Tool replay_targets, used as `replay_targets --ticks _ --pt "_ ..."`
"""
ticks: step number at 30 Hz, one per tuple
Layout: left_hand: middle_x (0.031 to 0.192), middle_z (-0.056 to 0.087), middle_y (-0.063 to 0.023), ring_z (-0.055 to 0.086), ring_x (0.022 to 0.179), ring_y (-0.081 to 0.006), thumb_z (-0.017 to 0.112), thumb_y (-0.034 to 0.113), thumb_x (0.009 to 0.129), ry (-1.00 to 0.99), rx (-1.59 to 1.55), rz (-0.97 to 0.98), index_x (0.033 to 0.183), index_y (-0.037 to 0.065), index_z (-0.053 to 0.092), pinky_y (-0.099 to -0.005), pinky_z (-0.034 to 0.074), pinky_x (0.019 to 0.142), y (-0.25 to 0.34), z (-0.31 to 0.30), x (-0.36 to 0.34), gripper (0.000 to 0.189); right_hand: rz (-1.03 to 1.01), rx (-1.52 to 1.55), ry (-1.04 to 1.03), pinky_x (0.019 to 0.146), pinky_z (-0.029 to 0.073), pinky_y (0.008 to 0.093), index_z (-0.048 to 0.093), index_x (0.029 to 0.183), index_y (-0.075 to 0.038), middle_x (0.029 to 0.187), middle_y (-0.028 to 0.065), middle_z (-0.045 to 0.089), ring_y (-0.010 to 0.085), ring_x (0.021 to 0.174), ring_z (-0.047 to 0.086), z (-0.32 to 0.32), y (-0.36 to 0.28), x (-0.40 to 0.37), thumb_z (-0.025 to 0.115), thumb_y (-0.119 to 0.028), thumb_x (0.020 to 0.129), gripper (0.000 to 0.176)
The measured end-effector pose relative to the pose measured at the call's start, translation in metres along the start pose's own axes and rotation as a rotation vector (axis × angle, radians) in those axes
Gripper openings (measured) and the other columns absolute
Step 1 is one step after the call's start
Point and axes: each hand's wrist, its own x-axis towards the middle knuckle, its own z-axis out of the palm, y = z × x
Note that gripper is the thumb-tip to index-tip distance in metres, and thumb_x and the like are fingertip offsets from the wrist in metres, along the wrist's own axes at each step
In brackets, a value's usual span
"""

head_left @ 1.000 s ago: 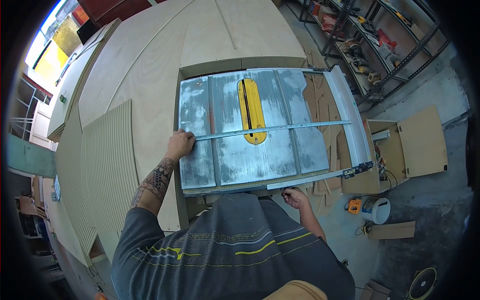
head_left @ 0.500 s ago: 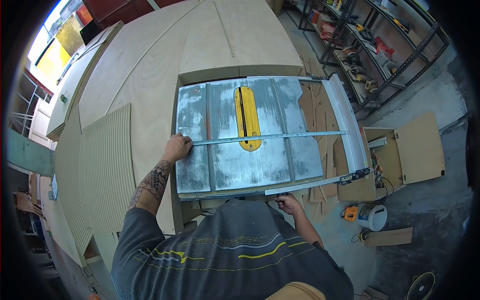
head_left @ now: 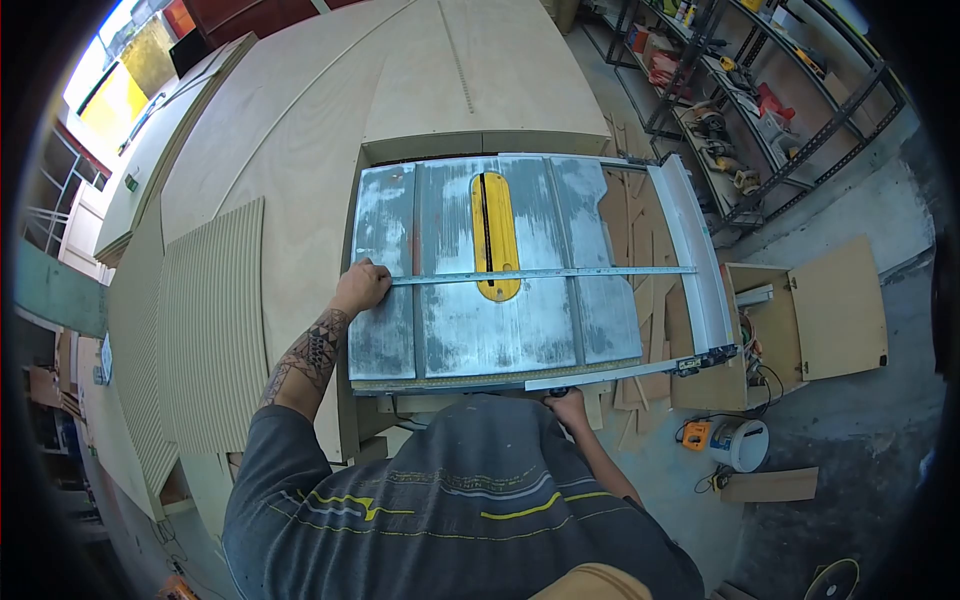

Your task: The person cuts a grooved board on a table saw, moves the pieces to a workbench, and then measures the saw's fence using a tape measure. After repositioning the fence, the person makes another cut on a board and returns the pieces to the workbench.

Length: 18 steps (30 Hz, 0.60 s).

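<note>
My left hand is closed on the left end of a long steel ruler. The ruler lies across the saw table and over the yellow throat plate with its dark slot. Its far end reaches the pale metal fence on the right. Below the table's front edge, my right hand has its fingers curled round a black knob, which they partly hide.
Large plywood sheets surround the saw on the left and back. A ribbed panel lies at left. Shelves of tools stand back right. On the right are an open wooden cabinet, a white bucket and wood offcuts.
My right hand has shifted slightly left, closer against the knob under the front edge. The ruler and my left hand stay nearly still; the view has moved a little.
</note>
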Motion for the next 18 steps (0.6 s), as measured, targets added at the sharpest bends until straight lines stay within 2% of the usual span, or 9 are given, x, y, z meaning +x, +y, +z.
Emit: replay_targets --ticks 2,3,6,9,12,13,15,16,18 --pt "0.109 0.069 -0.0195 0.067 0.105 -0.0377 0.059 0.032 0.094 0.015 0.007 -0.046 0.103 0.016 0.079 -0.0479 0.055 0.092 0.012 0.001 0.003 0.028 0.255 0.327 -0.379 0.071 0.055 0.0372 0.069 0.097 0.001 0.089 0.0111 0.073 0.024 0.078 0.071 -0.019 -0.007 0.007 0.083 -0.017 0.076 0.031" --pt "0.109 0.069 -0.0195 0.067 0.105 -0.0377 0.059 0.032 0.094 0.015 0.004 -0.044 0.103 0.016 0.079 -0.0479 0.055 0.092 0.009 0.01 0.007 0.028 0.256 0.325 -0.376 0.071 0.055 0.0372 0.069 0.097 0.001 0.089 0.0111 0.073 0.024 0.078 0.071 -0.027 -0.01 0.008 0.083 -0.017 0.076 0.031" --pt "0.11 0.068 -0.0197 0.067 0.105 -0.038 0.058 0.032 0.094 0.002 0.012 0.005 0.105 0.016 0.078 -0.0476 0.055 0.093 0.002 0.017 0.012 0.028 0.655 0.899 -0.661 0.062 0.053 0.032 0.067 0.091 -0.007 0.079 0.003 0.066 0.0141 0.066 0.062 -0.028 0.0 0.013 0.082 -0.01 0.082 0.018" --pt "0.112 0.068 -0.0198 0.067 0.105 -0.0383 0.058 0.032 0.095 -0.011 0.001 -0.049 0.106 0.015 0.078 -0.0472 0.055 0.093 0.009 0.009 0.006 0.029 0.553 1.143 -0.823 0.06 0.053 0.0276 0.066 0.093 -0.006 0.079 0.0026 0.067 0.012 0.066 0.062 -0.006 0.04 0.025 0.083 -0.01 0.081 0.021" --pt "0.112 0.068 -0.0195 0.067 0.105 -0.0382 0.058 0.031 0.095 -0.008 0.008 -0.033 0.106 0.015 0.078 -0.0474 0.055 0.093 0.013 0.011 0.01 0.028 0.602 1.127 -0.85 0.062 0.053 0.0244 0.068 0.094 -0.004 0.084 0.004 0.07 0.0109 0.07 0.066 -0.01 0.039 0.025 0.084 -0.011 0.081 0.022" --pt "0.103 0.069 -0.021 0.067 0.102 -0.0382 0.059 0.029 0.094 0.05 0.003 -0.001 0.101 0.012 0.078 -0.0476 0.055 0.091 0.016 0.012 0.009 0.027 0.606 1.125 -0.852 0.062 0.053 0.0244 0.068 0.094 -0.004 0.084 0.004 0.07 0.0109 0.07 0.066 -0.012 0.035 0.024 0.084 -0.011 0.081 0.022" --pt "0.094 0.07 -0.0225 0.067 0.098 -0.0382 0.06 0.027 0.092 0.107 -0.001 0.028 0.096 0.008 0.078 -0.0477 0.055 0.09 0.015 0.013 0.01 0.026 0.518 0.615 -0.503 0.067 0.056 0.0284 0.07 0.097 0.002 0.091 0.0088 0.074 0.0169 0.078 0.071 -0.018 0.011 0.016 0.086 -0.013 0.078 0.029" --pt "0.094 0.07 -0.0222 0.067 0.098 -0.0382 0.06 0.027 0.092 0.114 -0.004 0.048 0.096 0.008 0.078 -0.0476 0.055 0.089 0.011 0.014 0.013 0.026 0.517 0.613 -0.506 0.067 0.056 0.0284 0.07 0.097 0.002 0.091 0.0088 0.074 0.0169 0.078 0.071 -0.017 0.003 0.012 0.086 -0.013 0.078 0.029" --pt "0.094 0.07 -0.022 0.067 0.098 -0.0382 0.061 0.027 0.092 0.119 -0.01 0.068 0.096 0.008 0.078 -0.0475 0.055 0.089 0.01 0.011 0.012 0.026 0.133 0.446 -0.238 0.07 0.057 0.0332 0.071 0.1 0.007 0.094 0.0139 0.075 0.0228 0.08 0.072 -0.009 0.005 0.005 0.084 -0.013 0.076 0.034"
